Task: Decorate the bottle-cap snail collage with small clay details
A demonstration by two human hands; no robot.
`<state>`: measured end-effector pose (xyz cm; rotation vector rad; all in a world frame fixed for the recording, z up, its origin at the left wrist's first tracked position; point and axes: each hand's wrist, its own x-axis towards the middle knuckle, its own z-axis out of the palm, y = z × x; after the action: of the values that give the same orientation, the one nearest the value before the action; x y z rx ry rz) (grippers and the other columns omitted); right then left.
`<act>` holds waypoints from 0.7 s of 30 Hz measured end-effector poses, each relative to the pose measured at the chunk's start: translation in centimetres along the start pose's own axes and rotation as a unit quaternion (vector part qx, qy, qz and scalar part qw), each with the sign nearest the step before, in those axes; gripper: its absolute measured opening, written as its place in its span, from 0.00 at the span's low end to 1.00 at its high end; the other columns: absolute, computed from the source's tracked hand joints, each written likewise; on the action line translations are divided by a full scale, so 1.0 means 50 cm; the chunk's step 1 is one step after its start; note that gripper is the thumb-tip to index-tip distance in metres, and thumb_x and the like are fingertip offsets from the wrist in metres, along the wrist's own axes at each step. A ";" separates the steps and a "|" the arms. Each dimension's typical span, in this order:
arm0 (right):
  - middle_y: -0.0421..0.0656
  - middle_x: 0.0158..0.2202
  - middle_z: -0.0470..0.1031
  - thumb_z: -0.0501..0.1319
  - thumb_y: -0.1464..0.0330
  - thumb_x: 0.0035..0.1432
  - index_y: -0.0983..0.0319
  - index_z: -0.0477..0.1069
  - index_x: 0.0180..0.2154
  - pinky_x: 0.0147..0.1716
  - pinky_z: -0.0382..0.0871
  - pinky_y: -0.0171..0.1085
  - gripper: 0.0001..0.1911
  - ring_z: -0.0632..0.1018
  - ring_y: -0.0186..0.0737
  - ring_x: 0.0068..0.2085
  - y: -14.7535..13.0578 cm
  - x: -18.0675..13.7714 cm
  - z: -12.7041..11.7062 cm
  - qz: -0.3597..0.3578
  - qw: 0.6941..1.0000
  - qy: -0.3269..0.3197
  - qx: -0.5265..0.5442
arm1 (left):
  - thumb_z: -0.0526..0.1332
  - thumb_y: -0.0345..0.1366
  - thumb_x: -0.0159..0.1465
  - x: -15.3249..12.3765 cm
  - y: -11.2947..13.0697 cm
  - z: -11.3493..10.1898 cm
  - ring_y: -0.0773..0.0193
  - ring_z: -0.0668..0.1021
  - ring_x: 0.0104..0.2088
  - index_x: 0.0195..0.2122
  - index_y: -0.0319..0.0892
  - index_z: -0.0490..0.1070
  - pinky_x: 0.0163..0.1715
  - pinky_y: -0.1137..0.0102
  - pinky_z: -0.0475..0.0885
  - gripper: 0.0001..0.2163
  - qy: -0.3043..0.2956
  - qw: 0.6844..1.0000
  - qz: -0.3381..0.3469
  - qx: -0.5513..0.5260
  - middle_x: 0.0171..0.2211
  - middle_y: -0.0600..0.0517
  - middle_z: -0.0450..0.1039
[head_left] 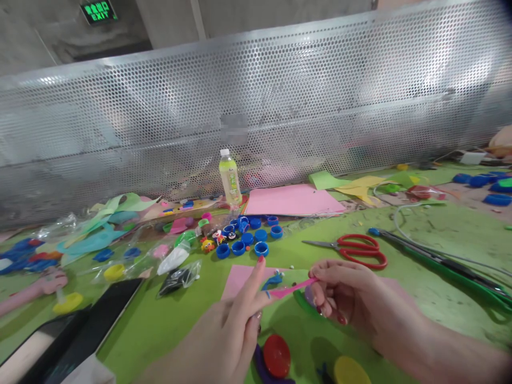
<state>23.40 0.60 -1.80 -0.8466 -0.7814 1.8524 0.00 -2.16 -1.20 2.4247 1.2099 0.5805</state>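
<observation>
My right hand (pixel 352 301) is closed in a pinch on a pink plastic modelling tool (pixel 294 288). The tool's broad end reaches to my left hand (pixel 230 330), beside a tiny blue bit (pixel 268 294) on a fingertip. On my left hand the forefinger points up and apart, another finger stretches toward the tool, and the thumb lies below. Just behind the tool, a small blue clay piece (pixel 274 278) lies on pink paper (pixel 233 280). Partly hidden by my right fingers are a green curved piece (pixel 304 304) and a purple lump (pixel 309 296).
Red-handled scissors (pixel 362 249) and a green-and-black long tool (pixel 444 266) lie right. Several blue pots (pixel 247 239) and a drink bottle (pixel 229 178) stand behind. A dark phone (pixel 86 330) lies left. Red (pixel 277 356) and yellow (pixel 351 370) round pieces sit in front.
</observation>
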 end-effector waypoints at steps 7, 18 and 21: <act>0.43 0.21 0.77 0.65 0.71 0.51 0.65 0.74 0.26 0.19 0.60 0.26 0.03 0.75 0.32 0.22 0.004 -0.004 0.004 0.005 1.000 -0.008 0.008 | 0.46 0.33 0.71 0.005 0.005 -0.009 0.55 0.78 0.49 0.61 0.45 0.61 0.45 0.65 0.71 0.18 -0.028 0.999 -0.019 0.005 0.67 0.45 0.53; 0.44 0.22 0.77 0.64 0.72 0.55 0.65 0.73 0.29 0.19 0.60 0.27 0.04 0.75 0.33 0.22 0.010 -0.004 -0.001 -0.007 0.999 -0.038 0.011 | 0.41 0.35 0.72 0.008 0.013 -0.007 0.61 0.72 0.29 0.67 0.51 0.16 0.34 0.68 0.68 0.31 -0.049 0.995 -0.038 -0.082 0.32 0.53 0.72; 0.44 0.23 0.77 0.63 0.72 0.56 0.65 0.72 0.29 0.20 0.60 0.27 0.04 0.76 0.33 0.23 0.010 -0.007 0.000 -0.008 0.998 -0.055 0.010 | 0.42 0.38 0.72 0.005 0.015 -0.003 0.61 0.73 0.30 0.67 0.52 0.18 0.37 0.66 0.68 0.31 -0.037 0.987 -0.072 -0.136 0.33 0.52 0.72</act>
<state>23.26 0.11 -2.11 -0.7290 -0.8337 1.9012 0.56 -2.36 -0.66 2.0947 1.1804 0.5668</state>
